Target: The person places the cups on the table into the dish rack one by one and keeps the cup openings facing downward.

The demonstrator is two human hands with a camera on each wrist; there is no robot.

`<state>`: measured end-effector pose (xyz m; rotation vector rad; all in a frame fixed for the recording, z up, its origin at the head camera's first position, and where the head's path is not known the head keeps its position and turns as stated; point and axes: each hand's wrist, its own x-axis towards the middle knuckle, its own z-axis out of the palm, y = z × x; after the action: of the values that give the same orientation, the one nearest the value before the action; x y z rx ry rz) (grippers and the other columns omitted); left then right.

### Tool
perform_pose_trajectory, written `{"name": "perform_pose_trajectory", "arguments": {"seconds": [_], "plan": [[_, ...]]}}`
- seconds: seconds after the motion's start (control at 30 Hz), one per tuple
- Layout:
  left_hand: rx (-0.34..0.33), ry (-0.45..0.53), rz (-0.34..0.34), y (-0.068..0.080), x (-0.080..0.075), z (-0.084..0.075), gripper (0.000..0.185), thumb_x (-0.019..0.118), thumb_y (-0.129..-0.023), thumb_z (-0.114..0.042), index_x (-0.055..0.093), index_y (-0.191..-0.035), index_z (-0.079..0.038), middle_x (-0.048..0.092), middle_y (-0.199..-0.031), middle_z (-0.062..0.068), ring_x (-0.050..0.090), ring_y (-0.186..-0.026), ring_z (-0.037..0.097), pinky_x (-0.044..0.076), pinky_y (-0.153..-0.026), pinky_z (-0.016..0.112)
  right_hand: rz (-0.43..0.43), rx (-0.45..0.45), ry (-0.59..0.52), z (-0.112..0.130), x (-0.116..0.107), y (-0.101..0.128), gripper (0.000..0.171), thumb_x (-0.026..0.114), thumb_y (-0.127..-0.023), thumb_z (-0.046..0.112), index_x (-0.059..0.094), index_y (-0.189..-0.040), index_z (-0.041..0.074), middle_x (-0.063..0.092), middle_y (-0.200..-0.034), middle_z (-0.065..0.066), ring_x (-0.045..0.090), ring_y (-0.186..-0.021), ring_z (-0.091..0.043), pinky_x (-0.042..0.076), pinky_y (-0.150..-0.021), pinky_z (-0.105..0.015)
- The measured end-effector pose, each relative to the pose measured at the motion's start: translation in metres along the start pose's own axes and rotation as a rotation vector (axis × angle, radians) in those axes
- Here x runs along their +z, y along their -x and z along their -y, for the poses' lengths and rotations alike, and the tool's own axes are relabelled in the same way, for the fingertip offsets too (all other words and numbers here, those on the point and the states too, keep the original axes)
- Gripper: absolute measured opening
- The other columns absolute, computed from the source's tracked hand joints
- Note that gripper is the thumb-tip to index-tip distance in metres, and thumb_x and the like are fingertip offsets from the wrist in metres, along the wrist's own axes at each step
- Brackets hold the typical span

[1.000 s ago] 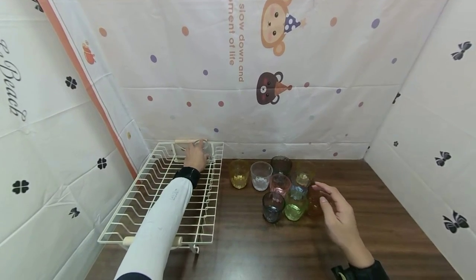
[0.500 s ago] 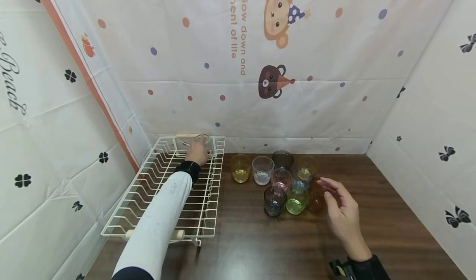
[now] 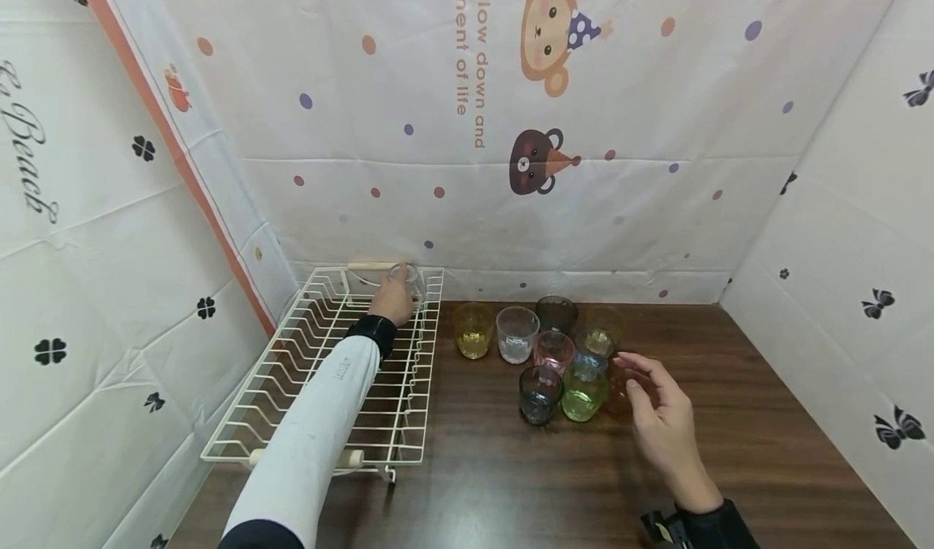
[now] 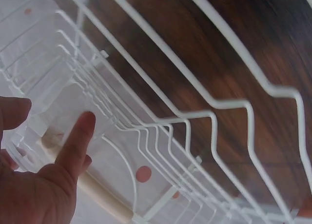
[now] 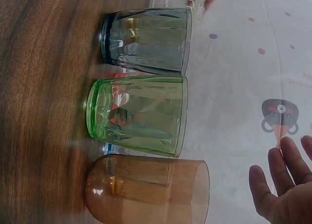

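My left hand [image 3: 392, 298] reaches to the far end of the white wire rack [image 3: 321, 387], fingers straight against a clear glass [image 3: 405, 277] standing there. In the left wrist view the left hand [image 4: 44, 185] shows a thumb and one straight finger beside the clear glass [image 4: 58, 112], above the rack wires [image 4: 214, 107]. My right hand [image 3: 660, 419] hovers open just right of a brown glass [image 3: 617, 395] at the edge of a cluster. In the right wrist view the brown glass [image 5: 146, 190], green glass [image 5: 139, 114] and dark grey glass [image 5: 148, 38] stand in a row, the right hand [image 5: 285, 190] apart from them.
On the dark wooden table [image 3: 511, 484] stand several more glasses: yellow [image 3: 473, 330], clear [image 3: 516, 334], pink [image 3: 552, 350], smoky [image 3: 556, 314], olive [image 3: 600, 330], blue [image 3: 587, 364], green [image 3: 581, 399], dark grey [image 3: 538, 393]. Patterned cloth walls close in on three sides.
The right hand has edged slightly closer to the brown glass. The left hand stays at the rack's far end by the clear glass. The head view shifted a little.
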<state>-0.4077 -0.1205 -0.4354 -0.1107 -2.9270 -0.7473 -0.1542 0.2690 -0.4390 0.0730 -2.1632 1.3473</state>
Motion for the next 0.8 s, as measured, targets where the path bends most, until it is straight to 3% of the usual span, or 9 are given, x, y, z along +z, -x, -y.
{"name": "perform_pose_trajectory", "arguments": {"seconds": [0.27, 0.43, 0.53, 0.63, 0.7, 0.8], "plan": [[0.006, -0.054, -0.024, -0.003, 0.003, 0.005, 0.085, 0.064, -0.100, -0.013, 0.019, -0.172, -0.017, 0.045, -0.151, 0.041, 0.071, -0.109, 0.053, 0.060, -0.087, 0.062, 0.013, -0.076, -0.043, 0.004, 0.008, -0.002, 0.037, 0.057, -0.102, -0.011, 0.069, -0.133, 0.004, 0.071, -0.123, 0.007, 0.064, -0.115, 0.008, 0.050, -0.095, -0.005], [-0.008, -0.076, -0.017, 0.000, 0.001, 0.003, 0.081, 0.053, -0.109, -0.024, 0.006, -0.173, -0.017, 0.044, -0.153, 0.043, 0.068, -0.114, 0.055, 0.058, -0.092, 0.064, 0.051, -0.125, -0.041, 0.006, 0.014, -0.004, 0.040, 0.061, -0.099, -0.013, 0.070, -0.133, 0.007, 0.069, -0.123, 0.011, 0.065, -0.113, 0.009, 0.051, -0.094, -0.005], [-0.026, -0.065, -0.039, 0.002, -0.001, 0.001, 0.075, 0.046, -0.113, -0.031, 0.004, -0.173, -0.016, 0.044, -0.151, 0.045, 0.064, -0.121, 0.058, 0.057, -0.096, 0.067, 0.077, -0.145, -0.042, 0.007, 0.017, -0.007, 0.042, 0.063, -0.098, -0.012, 0.070, -0.133, 0.010, 0.067, -0.121, 0.017, 0.064, -0.105, 0.007, 0.052, -0.079, -0.008], [-0.042, -0.055, -0.095, 0.004, -0.001, 0.000, 0.073, 0.045, -0.113, -0.033, 0.007, -0.171, -0.013, 0.046, -0.146, 0.047, 0.060, -0.127, 0.060, 0.053, -0.102, 0.069, 0.112, -0.187, -0.020, 0.007, 0.020, -0.009, 0.043, 0.066, -0.097, -0.010, 0.070, -0.134, 0.013, 0.067, -0.120, 0.011, 0.059, -0.094, 0.004, 0.048, -0.066, -0.014], [-0.048, -0.061, -0.150, 0.006, -0.001, -0.003, 0.073, 0.046, -0.112, -0.033, 0.010, -0.170, -0.006, 0.046, -0.144, 0.048, 0.054, -0.132, 0.061, 0.046, -0.111, 0.070, 0.139, -0.226, 0.019, 0.007, 0.022, -0.010, 0.045, 0.069, -0.096, -0.009, 0.070, -0.134, 0.014, 0.070, -0.123, 0.003, 0.059, -0.097, 0.003, 0.047, -0.070, -0.013], [-0.051, -0.050, -0.256, 0.009, -0.004, -0.011, 0.073, 0.048, -0.112, -0.034, 0.019, -0.167, 0.004, 0.045, -0.144, 0.046, 0.044, -0.142, 0.061, 0.025, -0.124, 0.073, 0.183, -0.267, 0.115, 0.005, 0.026, -0.009, 0.048, 0.073, -0.094, -0.004, 0.069, -0.137, 0.017, 0.071, -0.130, -0.005, 0.061, -0.116, -0.001, 0.048, -0.091, -0.011]]}}
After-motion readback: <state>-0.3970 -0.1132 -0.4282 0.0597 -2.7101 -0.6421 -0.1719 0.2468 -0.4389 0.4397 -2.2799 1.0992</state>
